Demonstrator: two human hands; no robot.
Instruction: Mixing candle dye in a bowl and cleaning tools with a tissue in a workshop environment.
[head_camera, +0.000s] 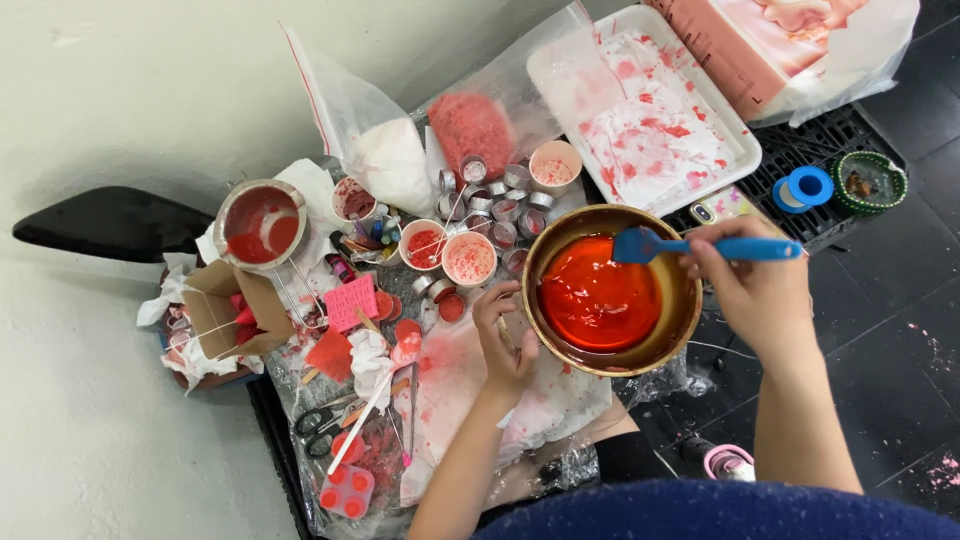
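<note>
Dark floor tiles and a pale wall frame a cluttered, red-stained worktop (560, 400). Right hand (750, 290) grips a blue spatula (700, 247), its handle running leftward so the blade dips into the brass bowl (680, 300) of red liquid; left hand (505, 340), fingers curled on the near rim, steadies that bowl.

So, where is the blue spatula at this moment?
In the head view, the blue spatula is right of centre: the right hand grips its handle, and its blade rests in the red liquid inside the metal bowl, whose rim the left hand steadies.
</note>
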